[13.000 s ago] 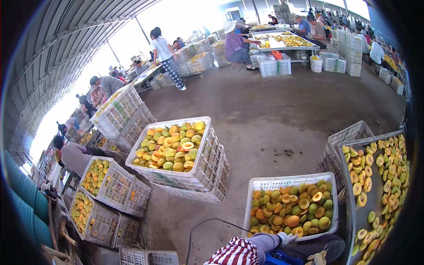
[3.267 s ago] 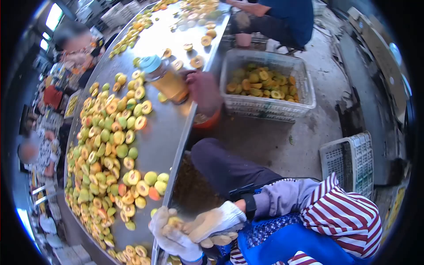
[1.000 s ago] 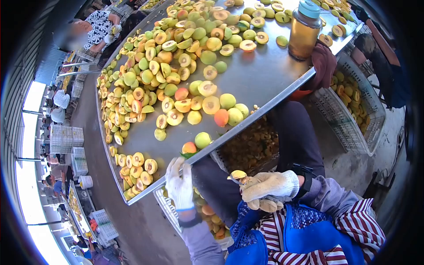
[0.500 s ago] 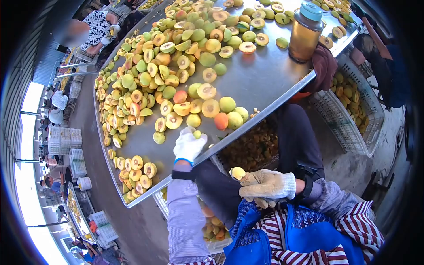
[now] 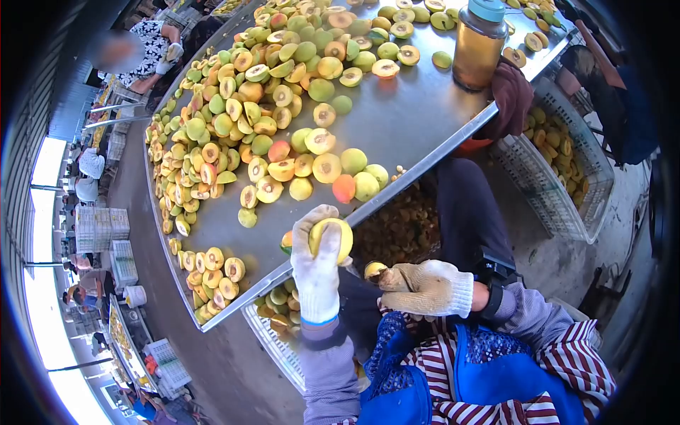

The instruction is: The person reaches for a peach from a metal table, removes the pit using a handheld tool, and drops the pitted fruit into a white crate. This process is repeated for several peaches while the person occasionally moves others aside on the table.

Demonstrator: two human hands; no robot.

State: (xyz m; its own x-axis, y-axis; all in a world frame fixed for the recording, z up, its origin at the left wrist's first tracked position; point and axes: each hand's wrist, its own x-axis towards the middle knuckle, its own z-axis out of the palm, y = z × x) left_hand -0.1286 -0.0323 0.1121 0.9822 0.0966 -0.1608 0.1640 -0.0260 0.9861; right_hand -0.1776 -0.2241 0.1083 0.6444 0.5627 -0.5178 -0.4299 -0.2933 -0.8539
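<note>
My left hand [image 5: 316, 265], in a white knit glove, is raised over the table's front edge. Its fingers are wrapped round a yellow peach [image 5: 341, 241], and an orange-and-green bit of fruit [image 5: 287, 242] shows beside them. Lower right, my right hand [image 5: 428, 289] is closed in a soiled cream glove over my lap. A small rounded yellow piece [image 5: 375, 269] with a dark underside sticks out from its fingertips; I cannot tell whether it is fruit or part of a tool. The metal table [image 5: 397, 134] carries a large heap of halved peaches [image 5: 234, 127].
Peach halves [image 5: 216, 275] form a small group at the table's left corner. A capped bottle [image 5: 478, 46] and a maroon cloth [image 5: 511, 95] are at the right. Crates of fruit [image 5: 567, 159] [image 5: 280, 340] stand beside and below the table. A person [image 5: 142, 53] works across from me.
My left hand has risen off the tabletop and come nearer my right hand, now with a peach in its grip. My right hand stays nearly in place. The view has shifted slightly.
</note>
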